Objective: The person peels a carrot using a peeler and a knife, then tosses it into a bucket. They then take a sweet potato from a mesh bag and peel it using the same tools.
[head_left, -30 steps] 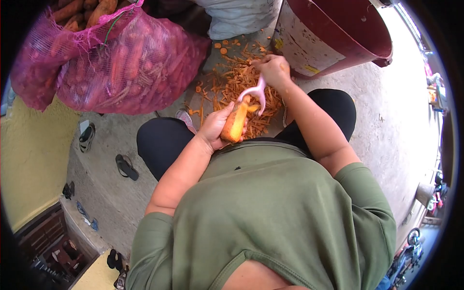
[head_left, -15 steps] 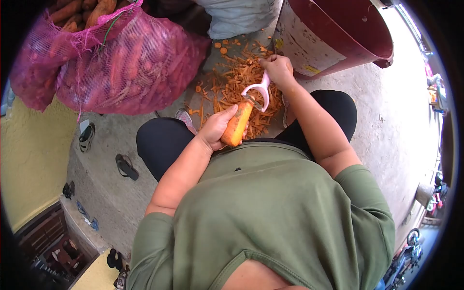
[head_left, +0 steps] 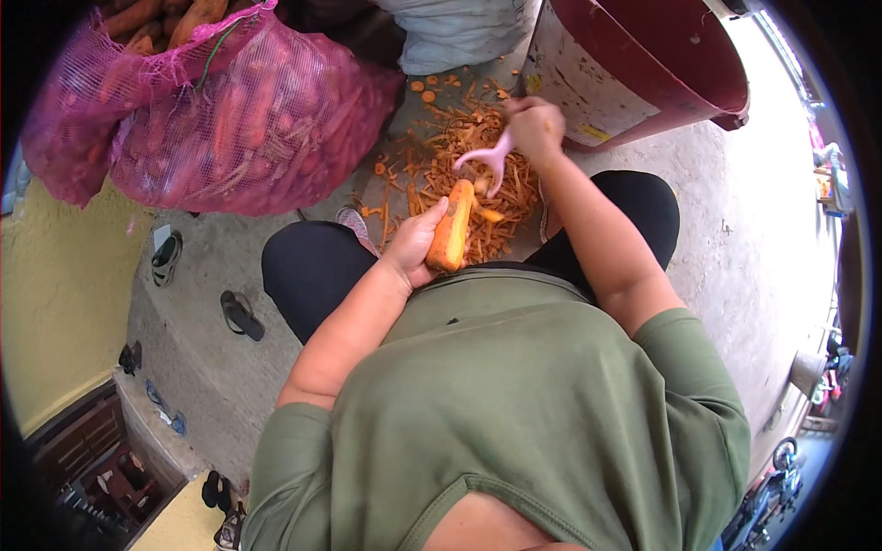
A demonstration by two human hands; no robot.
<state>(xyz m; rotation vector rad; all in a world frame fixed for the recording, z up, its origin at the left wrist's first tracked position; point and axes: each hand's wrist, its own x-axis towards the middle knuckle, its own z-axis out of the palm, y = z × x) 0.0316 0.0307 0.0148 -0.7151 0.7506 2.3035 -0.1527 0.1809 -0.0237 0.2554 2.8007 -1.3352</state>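
My left hand (head_left: 415, 246) is wrapped round a thick carrot (head_left: 450, 230), which points up and away from me. Its upper face is bright orange and bare, with rougher skin at the side. My right hand (head_left: 536, 129) grips the handle of a pink Y-shaped peeler (head_left: 491, 163). The peeler's head is just beyond the far end of the carrot, and an orange strip hangs beside that end. Below both hands, a heap of orange peelings (head_left: 459, 138) lies on the floor between my feet.
Pink mesh sacks of carrots (head_left: 248, 119) stand at the upper left. A white sack (head_left: 455, 37) is at the top middle, and a large red bucket (head_left: 588, 78) at the upper right. Sandals (head_left: 241, 317) lie on the concrete floor (head_left: 207, 386) at the left.
The peeler has moved slightly up and left, and its head has turned. An orange strip now shows by the carrot's far end. The carrot has tilted more upright.
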